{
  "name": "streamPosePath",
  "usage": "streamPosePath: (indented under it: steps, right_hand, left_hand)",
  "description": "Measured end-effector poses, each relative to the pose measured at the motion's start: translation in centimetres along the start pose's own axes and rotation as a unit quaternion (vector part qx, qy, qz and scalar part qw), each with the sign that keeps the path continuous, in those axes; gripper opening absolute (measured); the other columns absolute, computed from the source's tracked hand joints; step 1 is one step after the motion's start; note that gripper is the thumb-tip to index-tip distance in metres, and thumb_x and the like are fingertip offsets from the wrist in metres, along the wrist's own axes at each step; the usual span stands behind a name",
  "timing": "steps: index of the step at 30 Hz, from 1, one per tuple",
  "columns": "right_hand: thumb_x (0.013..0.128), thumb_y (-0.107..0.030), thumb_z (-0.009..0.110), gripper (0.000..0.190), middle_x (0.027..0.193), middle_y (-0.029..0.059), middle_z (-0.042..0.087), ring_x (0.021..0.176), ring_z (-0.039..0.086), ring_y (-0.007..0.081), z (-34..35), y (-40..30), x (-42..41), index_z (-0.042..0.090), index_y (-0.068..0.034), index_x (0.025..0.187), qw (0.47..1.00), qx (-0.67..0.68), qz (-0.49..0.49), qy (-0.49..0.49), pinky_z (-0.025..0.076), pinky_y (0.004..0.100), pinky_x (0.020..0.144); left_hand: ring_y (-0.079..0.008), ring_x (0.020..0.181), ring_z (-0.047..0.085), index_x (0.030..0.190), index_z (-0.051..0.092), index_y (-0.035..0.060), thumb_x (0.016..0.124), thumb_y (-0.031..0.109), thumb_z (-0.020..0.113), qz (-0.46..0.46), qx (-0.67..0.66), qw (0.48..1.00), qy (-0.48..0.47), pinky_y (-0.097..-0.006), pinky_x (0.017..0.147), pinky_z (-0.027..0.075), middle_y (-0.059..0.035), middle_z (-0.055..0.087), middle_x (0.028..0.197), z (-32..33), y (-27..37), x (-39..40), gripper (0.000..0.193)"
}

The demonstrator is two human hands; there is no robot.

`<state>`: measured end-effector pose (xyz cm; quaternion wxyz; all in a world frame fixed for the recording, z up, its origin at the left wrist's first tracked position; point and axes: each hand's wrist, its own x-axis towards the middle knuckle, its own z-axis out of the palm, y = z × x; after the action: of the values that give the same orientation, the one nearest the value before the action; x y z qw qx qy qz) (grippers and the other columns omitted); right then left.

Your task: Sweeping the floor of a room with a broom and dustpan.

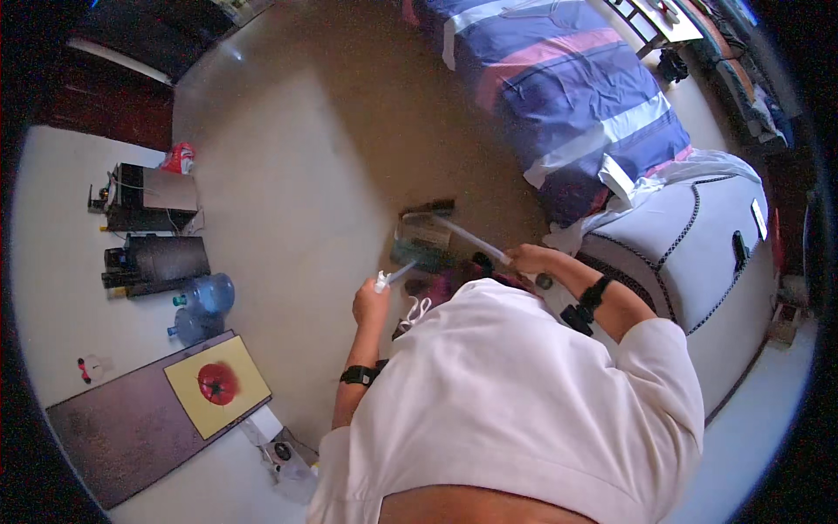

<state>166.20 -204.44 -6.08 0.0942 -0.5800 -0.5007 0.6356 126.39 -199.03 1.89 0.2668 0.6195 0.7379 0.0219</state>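
Observation:
My left hand (371, 301) grips the top of a dustpan handle (399, 272), near its white end piece. The handle runs to a translucent dustpan (419, 241) on the floor before me. In my right hand (529, 257) is the white handle of a broom (468, 237), which slants left and away from me. Its dark head (429, 208) lies at the dustpan's far edge; whether the two touch I cannot tell. Beneath my hands, my feet are partly hidden by my white shirt (517, 393).
To the right stand a bed with a striped cover (576, 98) and a white mattress side (727, 255). Along the left wall are black appliances (167, 262), two blue water jugs (209, 293) and a mat with a tomato picture (105, 432). A small round thing (543, 281) lies near my right hand.

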Motion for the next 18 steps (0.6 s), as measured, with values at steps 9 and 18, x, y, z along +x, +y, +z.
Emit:
streamPosePath:
  steps: [9,18]
  right_hand:
    - [0.082,-0.01,0.053,0.052,0.063,0.0048,0.053,0.047,0.051,0.0128,-3.4,-8.0,-13.6,0.037,-0.005,0.131,0.946,0.276,0.171,0.024,0.041,0.0269,0.039]
    - [0.082,-0.011,0.047,0.023,0.059,0.0051,0.05,0.045,0.053,0.0165,-5.9,0.8,-11.1,0.052,-0.002,0.102,0.958,0.2,0.115,0.174,0.043,0.0301,0.038]
  left_hand:
    - [-0.0354,0.079,0.06,0.091,0.06,0.0086,0.071,0.031,0.063,0.01,0.05,0.998,-0.041,-0.0451,0.067,0.047,-0.0163,0.063,0.085,-0.8,2.5,-0.6,0.03]
    - [-0.0356,0.076,0.06,0.084,0.059,0.0063,0.071,0.03,0.064,0.063,0.084,0.993,-0.046,-0.0455,0.066,0.047,-0.0162,0.063,0.081,-0.3,4.5,-1.7,0.027]
